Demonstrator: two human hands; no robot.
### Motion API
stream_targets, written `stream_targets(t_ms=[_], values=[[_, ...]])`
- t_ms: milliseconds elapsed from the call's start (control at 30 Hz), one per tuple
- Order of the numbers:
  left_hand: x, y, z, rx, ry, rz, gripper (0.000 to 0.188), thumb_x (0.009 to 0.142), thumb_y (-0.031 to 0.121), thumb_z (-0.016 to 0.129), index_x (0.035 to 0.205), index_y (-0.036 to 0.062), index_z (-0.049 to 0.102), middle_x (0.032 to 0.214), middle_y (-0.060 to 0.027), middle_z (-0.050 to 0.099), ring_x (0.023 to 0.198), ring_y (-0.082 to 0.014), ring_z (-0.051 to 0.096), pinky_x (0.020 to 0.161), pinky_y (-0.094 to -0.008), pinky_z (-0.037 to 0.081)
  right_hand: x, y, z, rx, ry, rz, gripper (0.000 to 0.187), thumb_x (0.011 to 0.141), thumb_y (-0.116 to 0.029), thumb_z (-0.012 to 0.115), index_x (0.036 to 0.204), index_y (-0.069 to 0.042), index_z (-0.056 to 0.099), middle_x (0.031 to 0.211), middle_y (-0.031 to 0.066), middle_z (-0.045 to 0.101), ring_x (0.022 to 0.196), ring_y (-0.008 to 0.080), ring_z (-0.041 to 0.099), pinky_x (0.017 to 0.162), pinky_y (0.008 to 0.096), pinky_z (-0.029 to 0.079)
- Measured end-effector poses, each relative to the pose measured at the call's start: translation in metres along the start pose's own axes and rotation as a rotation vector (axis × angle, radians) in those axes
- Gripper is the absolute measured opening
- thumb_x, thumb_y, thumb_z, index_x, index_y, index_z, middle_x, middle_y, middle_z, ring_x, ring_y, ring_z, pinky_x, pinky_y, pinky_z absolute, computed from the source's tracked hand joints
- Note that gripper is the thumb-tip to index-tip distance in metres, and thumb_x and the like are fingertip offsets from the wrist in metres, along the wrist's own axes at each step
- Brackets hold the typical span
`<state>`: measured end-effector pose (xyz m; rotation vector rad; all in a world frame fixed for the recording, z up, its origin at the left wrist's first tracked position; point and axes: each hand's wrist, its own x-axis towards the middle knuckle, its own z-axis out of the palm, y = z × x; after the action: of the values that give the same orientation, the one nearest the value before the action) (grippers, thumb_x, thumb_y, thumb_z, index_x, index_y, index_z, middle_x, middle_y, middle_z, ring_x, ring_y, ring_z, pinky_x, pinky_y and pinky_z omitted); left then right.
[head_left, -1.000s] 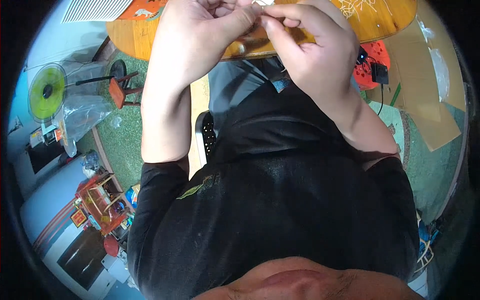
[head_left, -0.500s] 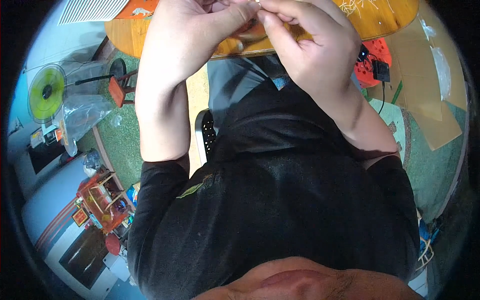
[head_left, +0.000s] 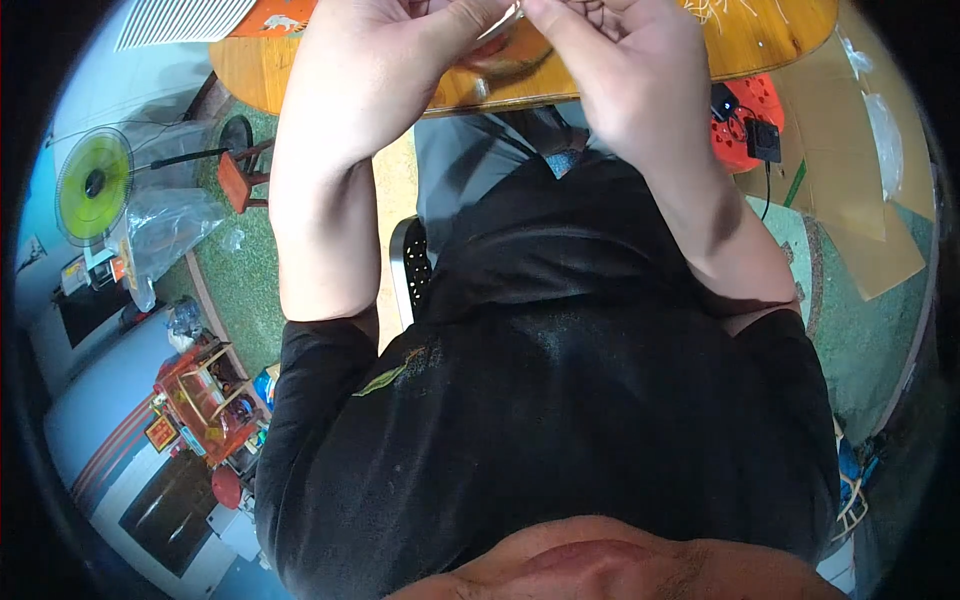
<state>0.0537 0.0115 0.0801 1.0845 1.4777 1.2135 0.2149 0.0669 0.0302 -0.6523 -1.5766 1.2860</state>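
My left hand [head_left: 385, 75] and my right hand [head_left: 640, 85] meet over the near part of a wooden table [head_left: 250, 75], at the upper edge of the view. Between their pinched fingertips runs a thin pale strand [head_left: 512, 16], cut off partly by the fingers. Both thumbs press against the forefingers; the far fingers go out of the picture. Under the hands, a clear roundish object with some red in it [head_left: 505, 60] rests by the table edge; its kind is unclear. Several loose pale strings [head_left: 735, 10] lie on the table, right of my right hand.
An orange-red sheet [head_left: 275, 22] and a white ridged panel [head_left: 185, 22] are at the table's left. A green fan [head_left: 93, 187] stands left. At right are a red stool [head_left: 748, 110] carrying a black adapter [head_left: 763, 141], and cardboard [head_left: 850, 170].
My right hand has shifted slightly and turned, its thumb now more upright. More of the strand and of the clear roundish object shows. My left hand has barely moved.
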Motion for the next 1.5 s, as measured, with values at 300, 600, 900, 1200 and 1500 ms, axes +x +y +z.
stream_targets(t_ms=[300, 600, 900, 1200, 1500], values=[[-0.008, -0.008, 0.011, 0.611, 0.154, 0.522, 0.021, 0.082, -0.009, 0.075, 0.096, 0.0016, 0.064, 0.089, -0.0039, 0.064, 0.080, -0.0125, 0.058, 0.070, -0.0257, 0.047, 0.012, 0.004, -0.011, 0.480, -0.022, 0.588, 0.013, 0.098, -0.011, 0.066, 0.100, 0.001, 0.070, 0.074, -0.0033, 0.057, 0.061, 0.0049, 0.047, 0.056, 0.0192, 0.036], [-0.011, -0.010, 0.017, 0.769, 0.198, 0.612, 0.013, 0.080, -0.008, 0.073, 0.090, -0.0022, 0.066, 0.085, -0.0120, 0.064, 0.075, -0.0234, 0.068, 0.064, -0.0306, 0.055, 0.010, 0.007, -0.009, 0.681, -0.003, 0.719, 0.015, 0.099, -0.012, 0.065, 0.105, 0.002, 0.068, 0.079, -0.0023, 0.057, 0.066, 0.0069, 0.050, 0.059, 0.0205, 0.038], [-0.011, -0.010, 0.018, 0.868, 0.223, 0.732, 0.012, 0.081, -0.007, 0.073, 0.092, -0.0032, 0.069, 0.085, -0.0131, 0.067, 0.074, -0.0228, 0.070, 0.064, -0.0295, 0.058, 0.002, 0.019, -0.001, 0.686, 0.002, 0.605, 0.015, 0.100, -0.013, 0.065, 0.103, 0.001, 0.069, 0.078, -0.0031, 0.056, 0.065, 0.0061, 0.047, 0.060, 0.0209, 0.036], [0.001, -0.029, 0.030, 0.896, 0.317, 0.821, 0.014, 0.081, -0.006, 0.077, 0.090, -0.0019, 0.067, 0.085, -0.0121, 0.068, 0.070, -0.0198, 0.070, 0.060, -0.0277, 0.057, 0.003, 0.053, -0.001, 1.075, -0.289, 0.026, 0.016, 0.100, -0.014, 0.064, 0.103, 0.001, 0.069, 0.075, -0.0032, 0.055, 0.063, 0.0059, 0.045, 0.059, 0.0218, 0.035], [0.025, -0.061, 0.030, 0.198, 0.343, 1.232, 0.016, 0.078, -0.006, 0.077, 0.088, -0.0003, 0.066, 0.083, -0.0138, 0.068, 0.073, -0.0268, 0.070, 0.066, -0.0332, 0.056, 0.005, 0.005, -0.007, 0.614, -0.030, 0.665, 0.015, 0.099, -0.015, 0.065, 0.098, 0.000, 0.069, 0.076, -0.0018, 0.057, 0.065, 0.0078, 0.048, 0.061, 0.0224, 0.038]])
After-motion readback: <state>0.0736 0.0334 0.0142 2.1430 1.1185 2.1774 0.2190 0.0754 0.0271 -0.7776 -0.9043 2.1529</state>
